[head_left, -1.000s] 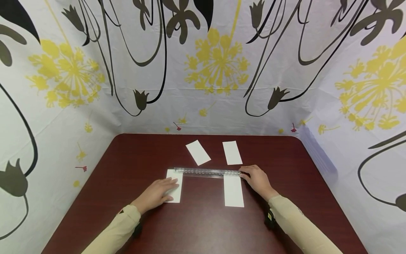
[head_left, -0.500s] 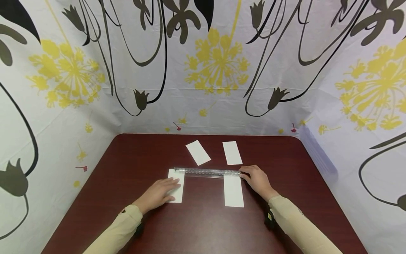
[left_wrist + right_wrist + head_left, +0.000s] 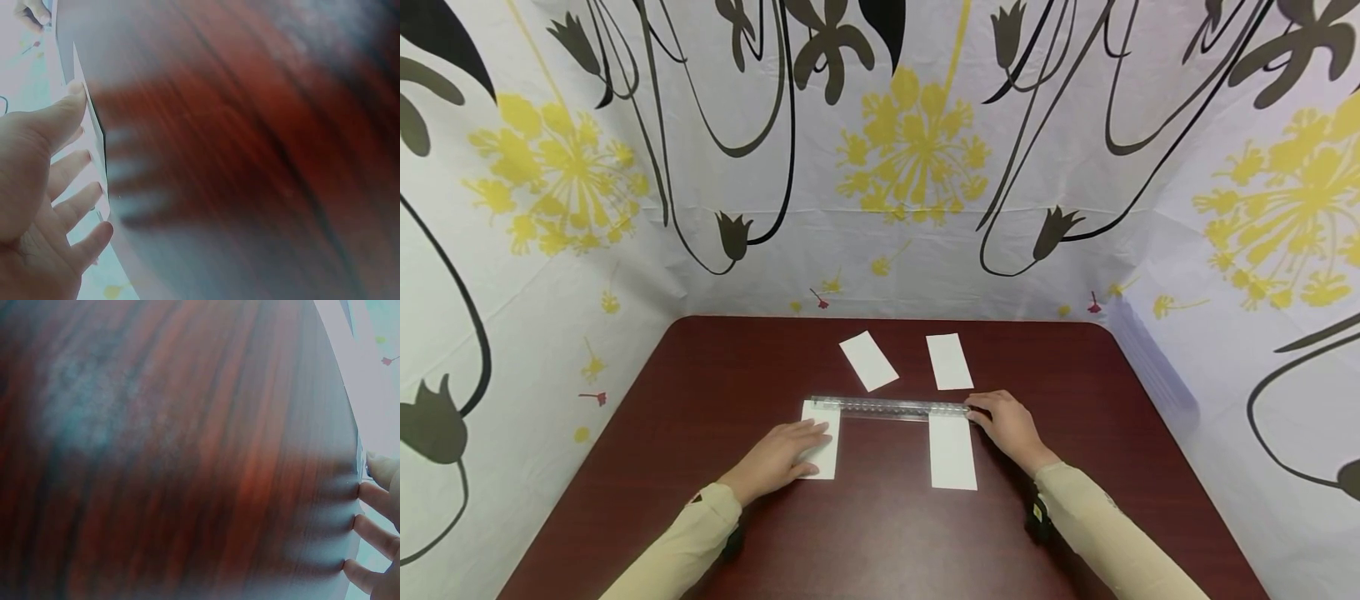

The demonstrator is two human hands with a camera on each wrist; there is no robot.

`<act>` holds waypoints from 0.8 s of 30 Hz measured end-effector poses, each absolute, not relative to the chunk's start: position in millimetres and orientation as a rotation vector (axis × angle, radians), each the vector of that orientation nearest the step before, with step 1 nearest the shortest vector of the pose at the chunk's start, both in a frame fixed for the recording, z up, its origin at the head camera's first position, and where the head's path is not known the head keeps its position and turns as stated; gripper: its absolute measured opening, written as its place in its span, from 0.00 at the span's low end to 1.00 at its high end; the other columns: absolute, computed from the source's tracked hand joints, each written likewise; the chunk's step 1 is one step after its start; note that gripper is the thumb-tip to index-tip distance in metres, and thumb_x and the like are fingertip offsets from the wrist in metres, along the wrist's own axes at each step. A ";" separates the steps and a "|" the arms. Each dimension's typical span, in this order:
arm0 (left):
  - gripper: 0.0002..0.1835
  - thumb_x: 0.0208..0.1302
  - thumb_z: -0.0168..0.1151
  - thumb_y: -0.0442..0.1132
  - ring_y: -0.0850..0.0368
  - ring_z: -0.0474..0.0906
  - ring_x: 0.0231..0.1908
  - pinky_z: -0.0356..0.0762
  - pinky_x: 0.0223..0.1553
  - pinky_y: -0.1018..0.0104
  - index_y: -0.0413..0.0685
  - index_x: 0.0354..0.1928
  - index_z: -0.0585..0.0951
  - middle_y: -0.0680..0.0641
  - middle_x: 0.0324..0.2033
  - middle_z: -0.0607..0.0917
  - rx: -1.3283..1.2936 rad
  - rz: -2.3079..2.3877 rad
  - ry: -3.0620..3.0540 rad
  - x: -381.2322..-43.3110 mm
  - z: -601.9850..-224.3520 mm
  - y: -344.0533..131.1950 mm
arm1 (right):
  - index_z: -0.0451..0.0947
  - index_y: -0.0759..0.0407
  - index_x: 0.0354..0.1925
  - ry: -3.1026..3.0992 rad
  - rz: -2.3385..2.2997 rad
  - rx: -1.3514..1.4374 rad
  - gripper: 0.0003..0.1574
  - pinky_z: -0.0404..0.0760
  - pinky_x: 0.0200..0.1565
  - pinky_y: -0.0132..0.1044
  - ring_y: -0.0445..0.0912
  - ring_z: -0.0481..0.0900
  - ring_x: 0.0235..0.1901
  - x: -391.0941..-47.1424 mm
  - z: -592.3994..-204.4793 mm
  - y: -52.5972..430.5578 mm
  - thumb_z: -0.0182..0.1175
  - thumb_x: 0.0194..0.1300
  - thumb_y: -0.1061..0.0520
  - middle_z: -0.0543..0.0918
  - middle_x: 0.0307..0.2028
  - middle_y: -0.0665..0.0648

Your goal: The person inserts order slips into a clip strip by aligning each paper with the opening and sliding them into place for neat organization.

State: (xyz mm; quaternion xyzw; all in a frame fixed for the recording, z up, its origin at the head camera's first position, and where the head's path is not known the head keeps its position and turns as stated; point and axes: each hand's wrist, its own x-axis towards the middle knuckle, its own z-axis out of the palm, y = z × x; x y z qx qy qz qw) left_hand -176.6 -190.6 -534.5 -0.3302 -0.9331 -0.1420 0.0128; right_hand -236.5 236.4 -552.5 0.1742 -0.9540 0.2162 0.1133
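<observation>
My left hand (image 3: 778, 458) lies with extended fingers on a white card (image 3: 827, 454), pressing it to the table. In the left wrist view the fingertips of that hand (image 3: 44, 181) touch the card, seen nearly edge-on. A clear plastic ruler (image 3: 883, 407) lies crosswise over the far ends of this card and a second white card (image 3: 953, 454). At the ruler's right end my right hand (image 3: 1011, 427) grips it between thumb and fingers. The right wrist view shows fingertips of this hand (image 3: 378, 534) against the tabletop at the frame's edge.
Beyond the ruler lie two more white cards, a tilted one (image 3: 868, 361) and a straighter one (image 3: 950, 362). The dark red-brown table (image 3: 880, 542) has rounded far corners. A flower-patterned white cloth (image 3: 880, 275) surrounds its back and sides.
My left hand has slid its card slightly to the right under the ruler, toward the other card. The ruler, right hand and remaining cards have stayed in place.
</observation>
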 end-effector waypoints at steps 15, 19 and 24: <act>0.28 0.63 0.67 0.48 0.44 0.70 0.69 0.69 0.66 0.44 0.48 0.64 0.77 0.45 0.67 0.76 -1.033 -0.389 -2.909 -178.0 -534.5 -183.5 | 0.85 0.53 0.53 -2.792 0.636 0.508 0.18 0.82 0.50 0.56 0.54 0.80 0.56 -237.1 -552.9 237.5 0.66 0.65 0.53 0.86 0.54 0.56; 0.29 0.63 0.67 0.48 0.44 0.70 0.69 0.69 0.66 0.44 0.48 0.65 0.77 0.46 0.67 0.76 -1.029 -0.389 -2.914 -178.4 -534.3 -181.8 | 0.84 0.53 0.53 -2.792 0.636 0.509 0.18 0.82 0.50 0.56 0.54 0.80 0.56 -237.1 -552.6 237.5 0.66 0.65 0.53 0.86 0.54 0.56; 0.28 0.62 0.67 0.48 0.43 0.70 0.69 0.69 0.66 0.44 0.48 0.64 0.77 0.45 0.67 0.76 -1.040 -0.390 -2.902 -178.8 -533.6 -180.5 | 0.85 0.53 0.53 -2.791 0.629 0.516 0.18 0.82 0.51 0.55 0.54 0.80 0.56 -237.0 -552.5 237.5 0.66 0.64 0.53 0.86 0.54 0.56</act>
